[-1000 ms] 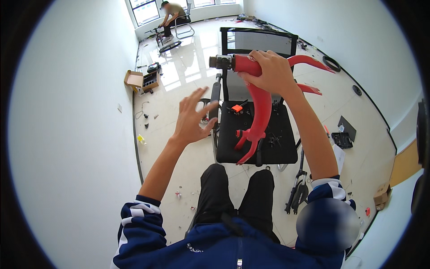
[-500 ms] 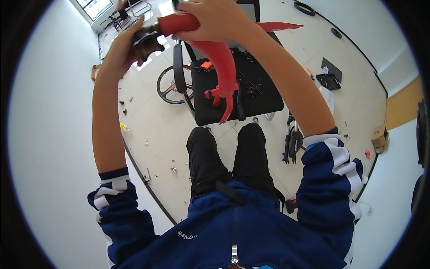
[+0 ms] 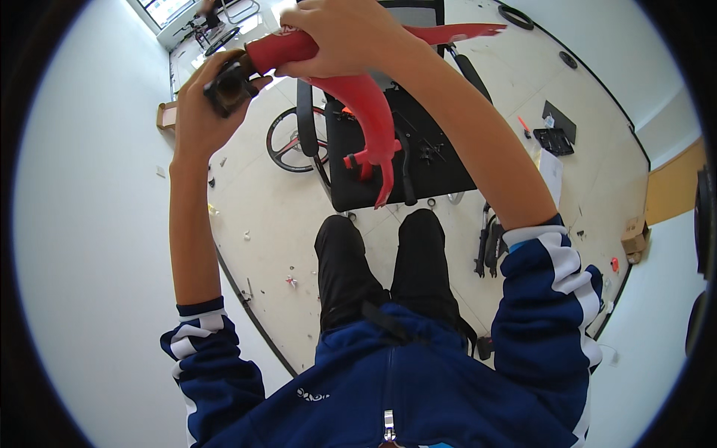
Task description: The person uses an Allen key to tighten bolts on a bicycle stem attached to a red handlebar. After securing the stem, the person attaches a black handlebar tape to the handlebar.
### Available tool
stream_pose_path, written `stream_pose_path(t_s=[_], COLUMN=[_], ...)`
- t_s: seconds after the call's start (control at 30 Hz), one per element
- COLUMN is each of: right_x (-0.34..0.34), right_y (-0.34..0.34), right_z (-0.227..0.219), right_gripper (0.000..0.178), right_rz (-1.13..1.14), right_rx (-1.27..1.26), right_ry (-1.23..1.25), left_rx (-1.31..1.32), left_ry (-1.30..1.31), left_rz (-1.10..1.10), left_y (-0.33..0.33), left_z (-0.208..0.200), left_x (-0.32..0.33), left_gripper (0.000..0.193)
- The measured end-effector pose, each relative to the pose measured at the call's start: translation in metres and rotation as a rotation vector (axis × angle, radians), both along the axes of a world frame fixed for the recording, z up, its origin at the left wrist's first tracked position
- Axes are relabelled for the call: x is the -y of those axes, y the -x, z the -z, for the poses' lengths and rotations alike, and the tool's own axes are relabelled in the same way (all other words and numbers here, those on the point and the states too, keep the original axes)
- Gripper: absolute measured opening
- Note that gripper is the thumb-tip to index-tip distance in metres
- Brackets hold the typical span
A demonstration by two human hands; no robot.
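Note:
Held up in front of me is a red bicycle frame [image 3: 370, 112], its curved tube hanging down over the chair. My right hand [image 3: 347, 37] is wrapped round the thick head tube. At the tube's left end sits a black clamp-like part that looks like a handlebar stem [image 3: 230, 86]. My left hand [image 3: 205, 119] has its fingers closed round this part. It meets the end of the head tube, and I cannot tell how far it goes in. Some of my left fingers are hidden behind it.
The black office chair [image 3: 441, 175] carries small loose parts and a dark lever-like piece. A wheel [image 3: 295, 140] lies left of it. A suspension fork [image 3: 489, 243], an open tool case [image 3: 553, 142] and a cardboard box [image 3: 635, 235] are at the right. Small bits litter the floor.
My left hand has turned with the black stem, whose opening now faces me more. Both hands and the head tube's end appear slightly further left and lower, and the view has shifted a little.

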State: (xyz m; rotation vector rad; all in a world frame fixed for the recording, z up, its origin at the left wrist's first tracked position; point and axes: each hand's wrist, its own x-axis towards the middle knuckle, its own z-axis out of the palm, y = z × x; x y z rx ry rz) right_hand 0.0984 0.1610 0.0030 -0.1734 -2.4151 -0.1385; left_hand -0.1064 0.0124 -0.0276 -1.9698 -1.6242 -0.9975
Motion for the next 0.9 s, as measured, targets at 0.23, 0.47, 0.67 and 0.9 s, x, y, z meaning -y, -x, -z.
stream_pose_path(t_s=[0.23,0.47,0.67,0.9], right_x=[0.018,0.120,0.202,0.208], right_y=[-0.015,-0.112,-0.175,-0.195], right_z=[-0.011,-0.011,-0.066,-0.077], right_gripper=[0.058,0.047,0.042,0.041], right_rz=[0.163,-0.055,-0.473,-0.438], right_rx=[0.105,0.450,0.797,0.687], right_ry=[-0.092,0.010,0.266,0.342], left_rx=[0.176,0.106,0.192,0.137], left_ry=[0.149,0.071,0.198,0.153], left_rz=[0.020,-0.144,-0.215,-0.186], left_y=[-0.006,0.011,-0.003,-0.001], left_z=[-0.007,0.006,-0.012,0.000], left_x=[-0.002,0.009,0.010,0.028], left_gripper=[0.038,0.048,0.041,0.045])
